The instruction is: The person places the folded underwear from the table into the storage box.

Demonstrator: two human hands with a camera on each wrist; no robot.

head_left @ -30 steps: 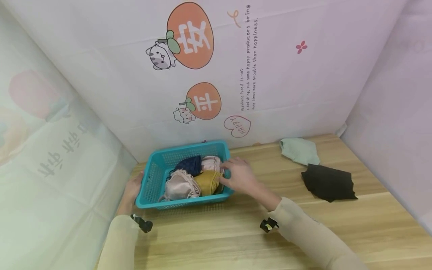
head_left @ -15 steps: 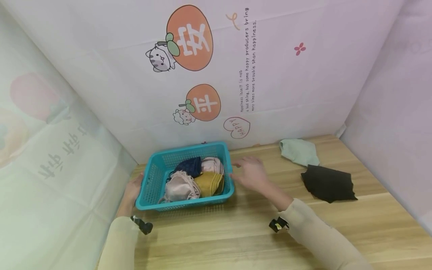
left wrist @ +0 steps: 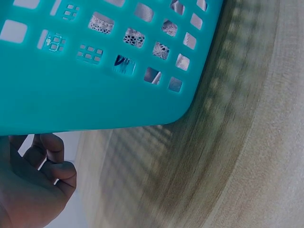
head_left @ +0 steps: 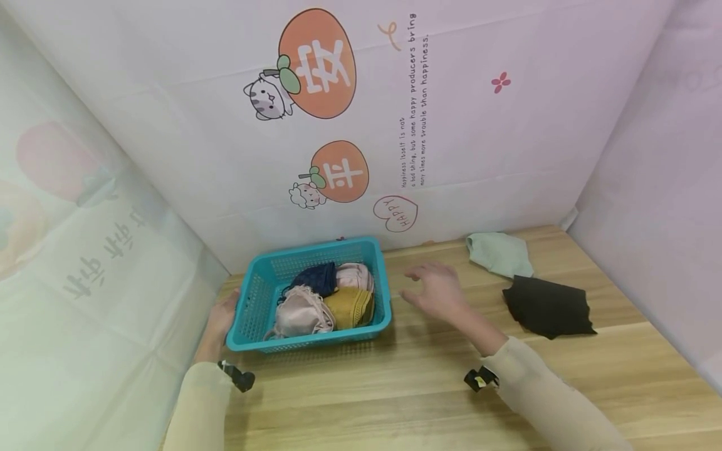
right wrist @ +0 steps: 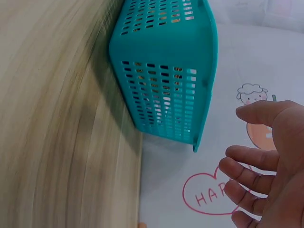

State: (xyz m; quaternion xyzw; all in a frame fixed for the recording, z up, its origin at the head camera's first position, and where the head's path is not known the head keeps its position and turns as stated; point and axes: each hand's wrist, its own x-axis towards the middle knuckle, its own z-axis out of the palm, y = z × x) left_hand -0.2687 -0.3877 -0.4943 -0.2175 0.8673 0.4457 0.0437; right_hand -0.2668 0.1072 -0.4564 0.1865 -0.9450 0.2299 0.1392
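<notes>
A turquoise plastic basket [head_left: 307, 343] stands at the back left of the wooden table. Folded bras lie inside it: a navy one [head_left: 317, 277], a pale pink one [head_left: 354, 275], a lace-trimmed pink satin one [head_left: 301, 311] and a mustard one [head_left: 346, 305]. My left hand [head_left: 222, 313] holds the basket's left end; in the left wrist view its fingers [left wrist: 57, 173] are curled against the wall, the thumb hidden. To the basket's right, my right hand [head_left: 437, 291] hovers over the table with nothing in it, its fingers loosely bent and thumb apart in the right wrist view.
A pale green cloth garment [head_left: 499, 254] and a black one [head_left: 547, 307] lie at the back right of the table [head_left: 361, 401], their edges meeting. Printed white sheeting [head_left: 462, 125] walls in the back and both sides. The basket stands close to the back sheet.
My right hand has drawn back out of the basket, away from the mustard bra, and moved right over the table. My left hand and the bras have stayed in place.
</notes>
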